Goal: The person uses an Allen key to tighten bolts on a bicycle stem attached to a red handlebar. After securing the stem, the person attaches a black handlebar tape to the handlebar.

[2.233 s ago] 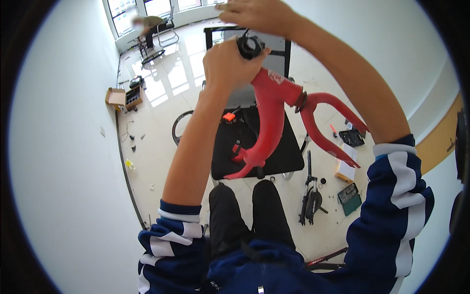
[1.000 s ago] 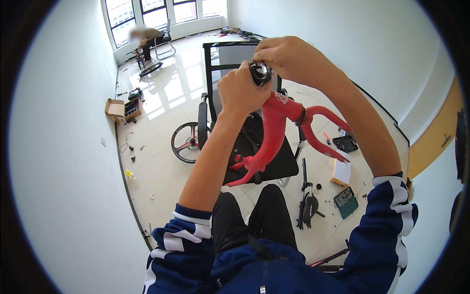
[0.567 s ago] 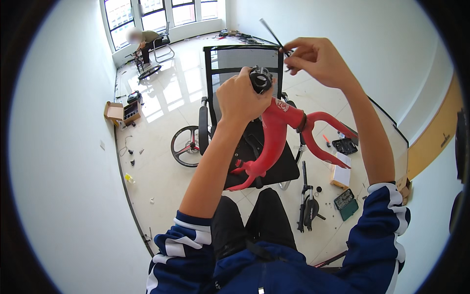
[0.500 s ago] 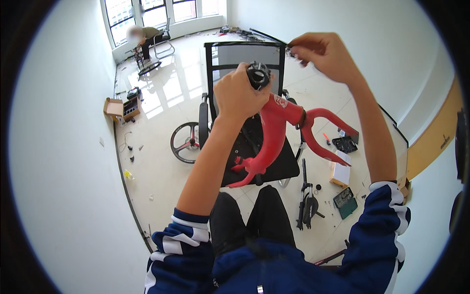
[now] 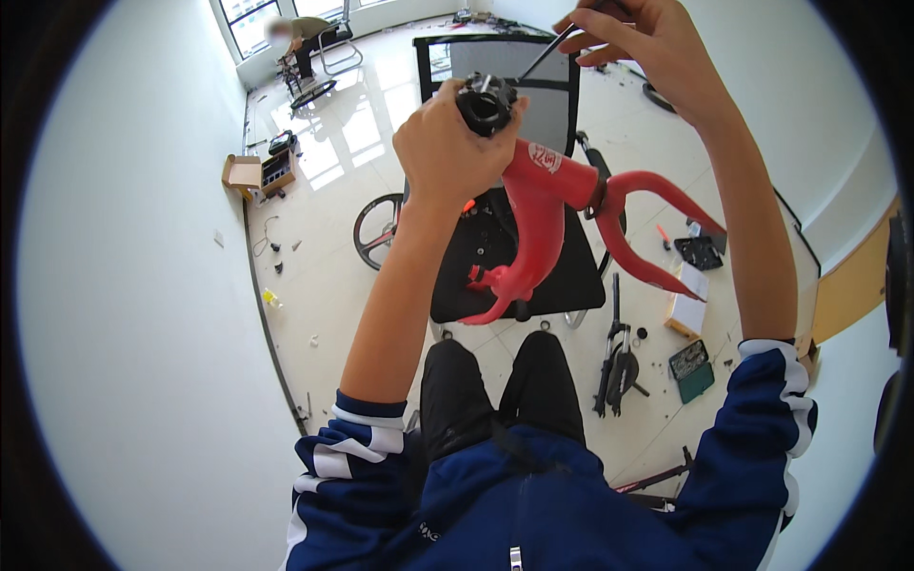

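My left hand [image 5: 443,147] is wrapped around a black handlebar stem [image 5: 486,107] at the top of a red bicycle frame [image 5: 538,233]. The stem's round clamp opening faces me. A red fork [image 5: 624,233] spreads to the right from the frame's head tube. Above and to the right, my right hand [image 5: 638,43] pinches a thin black hex key [image 5: 546,55]. Its shaft slants down to the left, with the tip at the stem's edge; I cannot tell whether it sits in a bolt. The key's upper end is partly hidden by my fingers.
Behind the frame stands a black mesh office chair [image 5: 562,295] with small parts on its seat. A suspension fork [image 5: 617,357], a green case [image 5: 695,381] and a black tool case [image 5: 700,252] lie on the floor at right. A spoked wheel [image 5: 359,233] is left; another person [image 5: 309,38] sits far off.
The hex key has swung from pointing up and away to slanting down onto the stem. My right hand has risen in view, and my left hand and the frame have shifted slightly.
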`<state>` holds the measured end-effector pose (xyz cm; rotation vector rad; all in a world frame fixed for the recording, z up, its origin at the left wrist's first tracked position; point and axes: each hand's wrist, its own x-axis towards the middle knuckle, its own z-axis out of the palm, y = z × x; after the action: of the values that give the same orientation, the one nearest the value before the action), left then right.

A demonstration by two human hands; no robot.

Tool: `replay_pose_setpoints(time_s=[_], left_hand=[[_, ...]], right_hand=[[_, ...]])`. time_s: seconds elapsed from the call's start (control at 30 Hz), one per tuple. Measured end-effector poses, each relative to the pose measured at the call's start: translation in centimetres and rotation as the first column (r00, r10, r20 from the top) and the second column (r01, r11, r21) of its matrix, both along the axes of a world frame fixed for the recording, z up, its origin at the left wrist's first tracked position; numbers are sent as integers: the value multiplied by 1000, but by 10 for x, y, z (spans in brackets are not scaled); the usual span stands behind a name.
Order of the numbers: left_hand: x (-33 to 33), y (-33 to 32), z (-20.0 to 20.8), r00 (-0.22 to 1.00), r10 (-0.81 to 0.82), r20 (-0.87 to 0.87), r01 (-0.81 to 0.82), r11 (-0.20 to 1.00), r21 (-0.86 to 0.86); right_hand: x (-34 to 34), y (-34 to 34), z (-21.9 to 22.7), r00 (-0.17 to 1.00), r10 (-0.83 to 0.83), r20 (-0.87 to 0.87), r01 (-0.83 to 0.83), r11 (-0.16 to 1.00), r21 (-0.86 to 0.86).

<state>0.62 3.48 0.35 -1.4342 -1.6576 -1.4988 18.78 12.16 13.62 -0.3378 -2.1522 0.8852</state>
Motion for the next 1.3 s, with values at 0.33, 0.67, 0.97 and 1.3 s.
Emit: replay_pose_setpoints(time_s=[0.33,0.67,0.97,1.3], left_hand=[[17,-15,-12,999,-42,-4,42,999,33],[44,-14,-10,993,-88,-80,95,991,94],[43,-16,-11,992,-98,-84,102,994,49],[15,-5,-8,982,-187,-10,187,982,8]], right_hand=[[13,-18,-23,999,-16,-32,14,996,-85],[54,-5,-54,983,-74,-166,95,988,121],[52,-12,-50,984,88,-156,-55,978,201],[28,0,-41,981,136,-140,-111,978,176]])
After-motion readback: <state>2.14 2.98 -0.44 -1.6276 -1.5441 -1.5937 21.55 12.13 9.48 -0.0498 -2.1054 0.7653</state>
